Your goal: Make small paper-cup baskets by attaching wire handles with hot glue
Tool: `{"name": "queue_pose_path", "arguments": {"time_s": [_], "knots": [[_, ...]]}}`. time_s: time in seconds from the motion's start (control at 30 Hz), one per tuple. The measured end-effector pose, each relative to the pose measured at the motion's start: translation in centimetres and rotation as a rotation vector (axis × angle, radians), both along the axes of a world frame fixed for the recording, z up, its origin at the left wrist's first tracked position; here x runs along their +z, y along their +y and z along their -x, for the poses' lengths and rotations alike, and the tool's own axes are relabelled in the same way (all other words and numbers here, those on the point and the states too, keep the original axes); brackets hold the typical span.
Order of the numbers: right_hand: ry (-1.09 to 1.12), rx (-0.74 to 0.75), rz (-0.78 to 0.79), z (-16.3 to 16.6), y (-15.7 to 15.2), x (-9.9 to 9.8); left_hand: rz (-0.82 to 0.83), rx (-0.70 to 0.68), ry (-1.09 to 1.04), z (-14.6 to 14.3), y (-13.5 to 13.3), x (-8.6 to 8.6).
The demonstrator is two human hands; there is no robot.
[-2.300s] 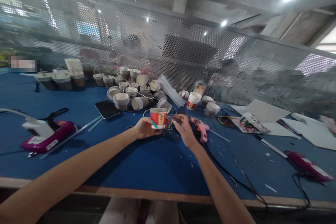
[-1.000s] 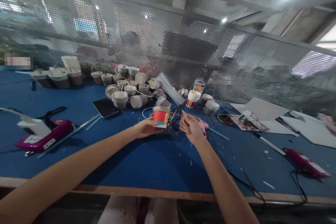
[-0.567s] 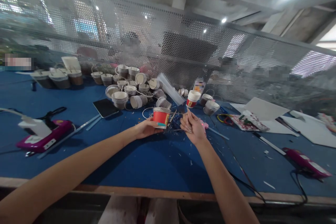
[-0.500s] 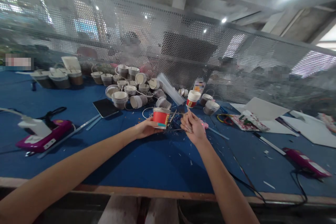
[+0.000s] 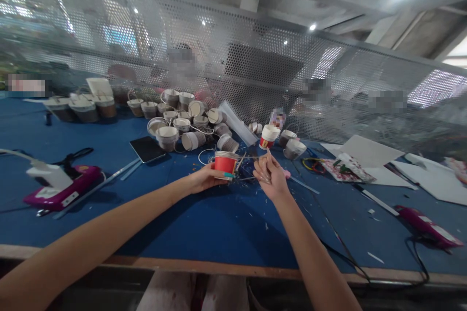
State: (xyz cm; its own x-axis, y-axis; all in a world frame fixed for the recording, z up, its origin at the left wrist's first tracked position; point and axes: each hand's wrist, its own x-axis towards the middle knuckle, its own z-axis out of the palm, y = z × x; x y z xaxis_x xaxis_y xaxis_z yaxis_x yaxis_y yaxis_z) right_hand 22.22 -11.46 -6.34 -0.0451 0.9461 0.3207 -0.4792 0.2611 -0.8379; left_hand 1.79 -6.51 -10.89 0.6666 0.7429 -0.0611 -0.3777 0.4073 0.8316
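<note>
My left hand grips a small red paper cup from its left side and holds it upright just above the blue table. Right of the cup, my right hand has its fingers curled together in a pinch on a thin wire or stick that runs toward the cup's rim. A pink glue gun lies half hidden behind my right hand. Thin scraps and wire bits lie under both hands.
A heap of brown-wrapped cups sits behind the hands, a stack of red-and-white cups to its right. A phone, magenta tools, white sheets and black cables lie around. A perforated metal screen closes the far side.
The cup has dropped slightly and stays in my left hand. My right hand left the cup's side, curled into a pinch and rose a little beside it.
</note>
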Motion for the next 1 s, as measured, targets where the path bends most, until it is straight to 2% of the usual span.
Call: {"name": "queue_pose_path", "arguments": {"time_s": [0.13,0.27,0.53,0.77,1.0], "knots": [[-0.005,0.007,0.033,-0.2,0.4,-0.6,0.031,0.006,-0.028,0.2,-0.2,0.3],[0.0,0.022,0.072,-0.2,0.7,-1.0,0.042,-0.048,-0.092,0.5,-0.2,0.4],[0.041,0.042,0.117,0.1,0.7,-0.8,0.018,-0.132,-0.137,0.7,-0.5,0.4],[-0.011,0.067,0.131,0.2,0.6,-0.8,0.017,-0.161,-0.193,0.7,-0.3,0.2],[-0.036,0.027,0.184,0.5,0.8,-1.2,0.005,-0.218,-0.257,0.8,-0.2,0.0]]}}
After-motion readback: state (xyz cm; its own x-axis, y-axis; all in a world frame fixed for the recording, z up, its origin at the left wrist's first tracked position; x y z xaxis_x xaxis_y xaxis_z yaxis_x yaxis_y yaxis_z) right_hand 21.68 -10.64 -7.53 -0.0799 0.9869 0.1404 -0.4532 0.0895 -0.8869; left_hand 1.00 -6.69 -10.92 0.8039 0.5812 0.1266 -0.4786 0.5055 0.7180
